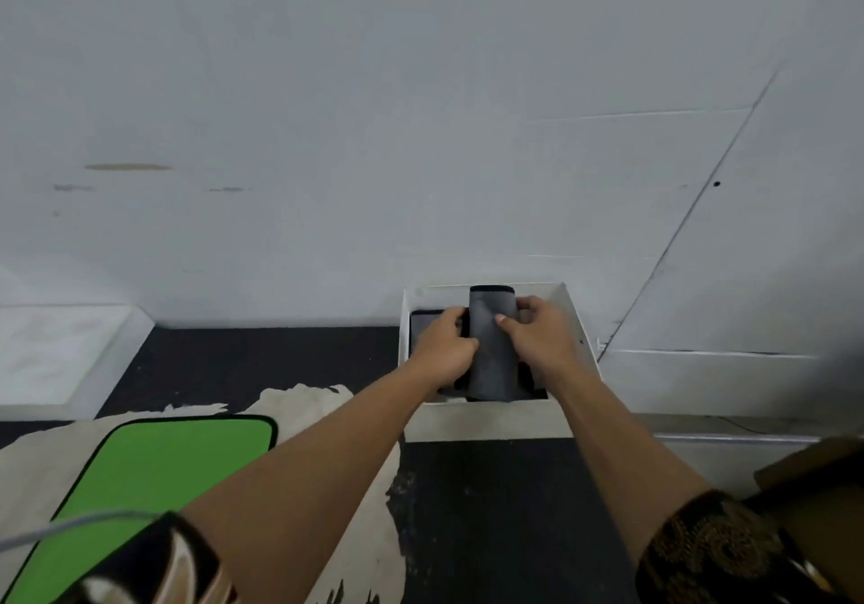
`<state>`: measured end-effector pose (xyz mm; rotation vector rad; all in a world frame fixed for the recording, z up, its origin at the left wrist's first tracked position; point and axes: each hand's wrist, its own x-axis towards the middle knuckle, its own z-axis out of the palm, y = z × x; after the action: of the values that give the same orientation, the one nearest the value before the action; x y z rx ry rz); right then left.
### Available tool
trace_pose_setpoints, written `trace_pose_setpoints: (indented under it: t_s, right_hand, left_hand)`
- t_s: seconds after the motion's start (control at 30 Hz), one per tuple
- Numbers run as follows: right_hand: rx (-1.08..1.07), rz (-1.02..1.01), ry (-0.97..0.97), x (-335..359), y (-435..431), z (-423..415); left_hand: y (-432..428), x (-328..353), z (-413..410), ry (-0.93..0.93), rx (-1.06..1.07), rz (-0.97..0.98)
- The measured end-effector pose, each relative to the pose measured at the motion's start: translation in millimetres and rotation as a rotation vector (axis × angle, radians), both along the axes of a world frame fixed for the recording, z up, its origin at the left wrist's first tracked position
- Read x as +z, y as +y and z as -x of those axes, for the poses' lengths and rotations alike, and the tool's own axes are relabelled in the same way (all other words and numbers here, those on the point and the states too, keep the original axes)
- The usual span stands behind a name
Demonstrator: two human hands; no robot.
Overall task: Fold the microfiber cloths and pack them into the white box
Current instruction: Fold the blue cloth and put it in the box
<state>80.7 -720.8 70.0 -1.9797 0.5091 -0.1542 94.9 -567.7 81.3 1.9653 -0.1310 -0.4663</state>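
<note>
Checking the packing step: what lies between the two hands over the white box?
In the head view, a folded dark grey cloth lies between the left hand and the right hand, which both grip its sides inside the white box.

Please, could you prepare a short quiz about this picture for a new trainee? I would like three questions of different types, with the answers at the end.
1. True or false: the white box holds nothing yet.
2. Multiple choice: how is the folded grey cloth held? A) by one hand alone B) by both hands C) by no hand
3. Fill in the word: the mat to the left of the box is ____ in colour.

Key
1. False: a dark cloth lies inside, at the box's left side.
2. B: the left hand and the right hand both grip it.
3. green
</note>
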Motion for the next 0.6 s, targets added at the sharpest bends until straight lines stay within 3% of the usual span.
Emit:
trace_pose_setpoints:
  t_s: [0.13, 0.27, 0.43, 0.6]
  right_hand:
    - [0.101, 0.24, 0.131, -24, -25, -42]
    - [0.177, 0.349, 0.246, -56, -38, -60]
    - [0.208, 0.491, 0.195, -72, -42, -75]
    - [0.299, 0.644, 0.246, -83, -40, -72]
  left_hand:
    - [-29, -34, -36, 0.003, 0.05, -0.148]
    - [-44, -69, -56, 0.054, 0.062, -0.229]
    - [-64, -92, -69, 0.085, 0.053, -0.29]
    - [-70, -103, -74, 0.114, -0.112, -0.481]
